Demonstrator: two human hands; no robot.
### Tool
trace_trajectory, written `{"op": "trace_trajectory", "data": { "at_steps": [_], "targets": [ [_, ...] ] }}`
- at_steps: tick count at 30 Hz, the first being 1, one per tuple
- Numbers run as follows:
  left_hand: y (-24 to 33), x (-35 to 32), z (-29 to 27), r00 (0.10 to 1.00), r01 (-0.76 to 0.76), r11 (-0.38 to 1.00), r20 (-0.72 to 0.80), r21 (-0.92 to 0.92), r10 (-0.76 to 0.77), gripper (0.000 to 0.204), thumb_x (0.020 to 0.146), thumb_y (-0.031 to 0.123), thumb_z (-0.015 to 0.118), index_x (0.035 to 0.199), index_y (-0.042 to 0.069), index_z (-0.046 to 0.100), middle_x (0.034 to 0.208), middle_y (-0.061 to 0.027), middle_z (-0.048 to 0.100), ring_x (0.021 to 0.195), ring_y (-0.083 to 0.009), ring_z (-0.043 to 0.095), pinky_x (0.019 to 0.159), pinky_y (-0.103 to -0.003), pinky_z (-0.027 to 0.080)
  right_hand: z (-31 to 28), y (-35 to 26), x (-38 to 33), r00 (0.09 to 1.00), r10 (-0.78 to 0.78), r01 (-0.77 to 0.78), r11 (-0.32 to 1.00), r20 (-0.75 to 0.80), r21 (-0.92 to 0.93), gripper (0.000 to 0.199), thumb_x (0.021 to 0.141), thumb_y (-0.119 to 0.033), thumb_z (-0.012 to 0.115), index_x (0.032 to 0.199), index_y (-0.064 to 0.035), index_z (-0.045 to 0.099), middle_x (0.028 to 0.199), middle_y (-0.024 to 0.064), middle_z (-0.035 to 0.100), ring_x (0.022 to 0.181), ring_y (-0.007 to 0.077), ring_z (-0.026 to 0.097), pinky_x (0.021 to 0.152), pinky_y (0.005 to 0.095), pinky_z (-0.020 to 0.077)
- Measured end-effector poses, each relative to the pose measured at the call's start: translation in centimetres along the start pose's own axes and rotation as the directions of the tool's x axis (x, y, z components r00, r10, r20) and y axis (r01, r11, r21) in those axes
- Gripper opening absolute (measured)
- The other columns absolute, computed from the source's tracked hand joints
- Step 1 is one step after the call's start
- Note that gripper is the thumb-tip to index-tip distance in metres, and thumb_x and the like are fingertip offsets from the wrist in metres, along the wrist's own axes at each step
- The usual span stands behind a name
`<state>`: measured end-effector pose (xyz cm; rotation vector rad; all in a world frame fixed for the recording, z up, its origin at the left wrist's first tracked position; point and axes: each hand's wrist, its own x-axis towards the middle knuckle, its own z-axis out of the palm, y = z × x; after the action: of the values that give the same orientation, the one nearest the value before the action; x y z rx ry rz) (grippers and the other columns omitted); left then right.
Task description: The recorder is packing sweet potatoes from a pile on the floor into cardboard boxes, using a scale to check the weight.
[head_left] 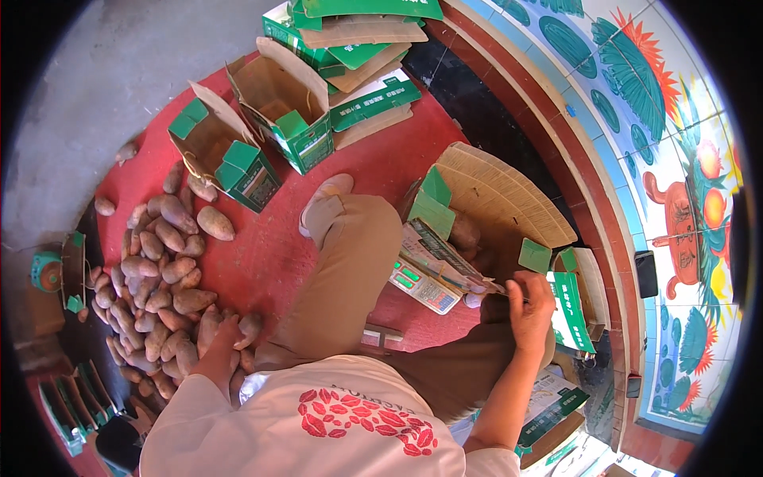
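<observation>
At the right edge of a heap of reddish-brown sweet potatoes point(163, 274), my left hand point(226, 340) is closed on one sweet potato point(208, 326); its fingers are partly hidden. My right hand point(532, 312) pinches the near flap edge of an open green carton point(493, 191). Inside that carton lie a few sweet potatoes point(465, 232), partly covered by the flap. Directly in front of the carton, a white scale point(427, 288) shows lit green displays and a keypad. The carton seems to rest on the scale, though its base is hidden.
Two open cartons point(225, 151) point(290, 103) stand ahead on the red floor covering point(358, 171). Flattened green cartons point(369, 56) are stacked farther off. A tiled, painted wall point(675, 159) curves along the right, with another carton point(574, 306) beside it. My legs point(350, 254) are between heap and scale.
</observation>
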<state>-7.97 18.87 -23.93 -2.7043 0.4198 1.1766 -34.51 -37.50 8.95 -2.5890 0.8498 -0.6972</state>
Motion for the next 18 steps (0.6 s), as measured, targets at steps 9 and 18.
{"op": "trace_trajectory", "data": {
  "at_steps": [9, 18],
  "targets": [
    [0.3, -4.0, 0.4, 0.985, 0.12, 0.977, 0.098, 0.178, -0.139, 0.068, 0.072, 0.019, 0.073, 0.134, 0.018, 0.046, 0.142, -0.0097, 0.044, 0.131, -0.0286, 0.043, 0.107, -0.045, 0.035, -3.0, 6.2, -0.8, 0.965, 0.124, -0.147, 0.985, -0.232, -0.086, 0.008, 0.089, -0.008, 0.062, 0.088, 0.0003, 0.063, 0.077, 0.0085, 0.062, 0.069, 0.0181, 0.059, 0.067, 0.0301, 0.0479],
    [-2.9, -2.6, -3.0, 0.951, 0.298, 0.952, -0.104, 0.062, -0.291, 0.084, 0.076, 0.014, 0.069, 0.147, 0.025, 0.027, 0.154, -0.0071, 0.02, 0.141, -0.0305, 0.023, 0.108, -0.048, 0.033, -2.1, 8.0, -1.3, 0.912, 0.281, -0.272, 0.96, -0.299, 0.071, 0.016, 0.093, -0.012, 0.059, 0.086, 0.0025, 0.062, 0.073, 0.0059, 0.064, 0.068, 0.0109, 0.06, 0.066, 0.0258, 0.0485]
  ]
}}
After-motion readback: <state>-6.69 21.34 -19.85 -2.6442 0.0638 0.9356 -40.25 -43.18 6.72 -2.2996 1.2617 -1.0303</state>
